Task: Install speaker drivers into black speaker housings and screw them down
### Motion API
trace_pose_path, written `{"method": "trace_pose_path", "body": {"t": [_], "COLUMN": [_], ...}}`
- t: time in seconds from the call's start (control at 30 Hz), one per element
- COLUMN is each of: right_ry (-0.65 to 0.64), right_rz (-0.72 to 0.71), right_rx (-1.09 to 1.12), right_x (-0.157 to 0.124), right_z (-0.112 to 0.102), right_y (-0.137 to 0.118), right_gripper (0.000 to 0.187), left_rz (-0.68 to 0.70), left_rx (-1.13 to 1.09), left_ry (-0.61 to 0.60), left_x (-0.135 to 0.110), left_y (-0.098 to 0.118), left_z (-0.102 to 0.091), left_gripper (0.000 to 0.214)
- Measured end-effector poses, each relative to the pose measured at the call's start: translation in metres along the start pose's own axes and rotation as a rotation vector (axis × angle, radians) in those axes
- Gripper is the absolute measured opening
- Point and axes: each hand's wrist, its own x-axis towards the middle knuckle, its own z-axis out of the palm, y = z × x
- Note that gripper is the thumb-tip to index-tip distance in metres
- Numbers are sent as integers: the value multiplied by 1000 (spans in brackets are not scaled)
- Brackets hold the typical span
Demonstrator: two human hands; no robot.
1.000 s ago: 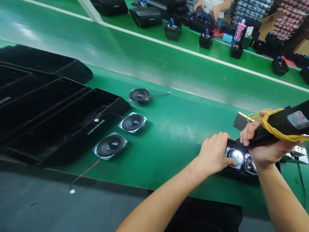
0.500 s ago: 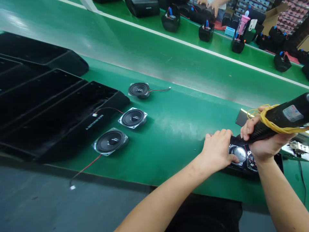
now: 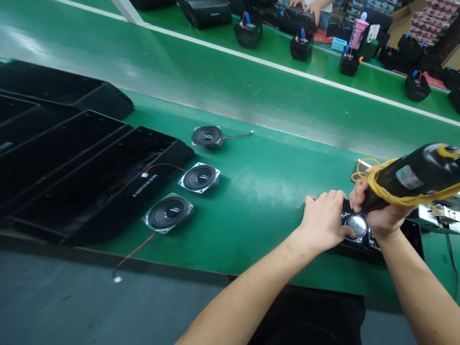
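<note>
My right hand (image 3: 384,215) is closed around a black electric screwdriver (image 3: 406,177), its body wrapped with a yellow cord. The tool slants over a black speaker panel (image 3: 413,237), and its tip is hidden behind my fingers. Fingers bent over the panel's left end, my left hand (image 3: 323,218) grips it, the thumb lying near a round silver-backed speaker driver (image 3: 356,225). Part of a second driver (image 3: 373,241) shows beneath my right hand. Further left on the green bench lie three loose drivers (image 3: 199,177) with thin red leads.
Large black speaker cabinets (image 3: 89,177) fill the left of the bench (image 3: 258,206). A metal fixture (image 3: 443,213) stands at the right edge. Beyond a white rail, several black housings (image 3: 247,31) and another person's hands (image 3: 312,8) are visible.
My right hand and the screwdriver have shifted left, with the tool's rear end turned more towards me. My left hand keeps its place on the panel. The view has moved slightly.
</note>
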Motion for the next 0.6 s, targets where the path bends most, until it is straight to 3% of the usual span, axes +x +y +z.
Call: {"method": "trace_pose_path", "body": {"t": [0.17, 0.33, 0.6], "right_ry": [-110, -57, -35], "right_rz": [16, 77, -20], "right_rx": [14, 90, 129], "right_x": [-1, -5, -8], "right_z": [-6, -4, -1], "right_y": [11, 13, 15], "right_gripper": [77, 79, 73], "left_rz": [1, -15, -4], "left_rx": [-1, -8, 26], "left_ry": [14, 20, 11], "left_x": [0, 4, 0], "left_y": [0, -1, 1], "left_z": [2, 5, 2], "left_gripper": [49, 50, 59]}}
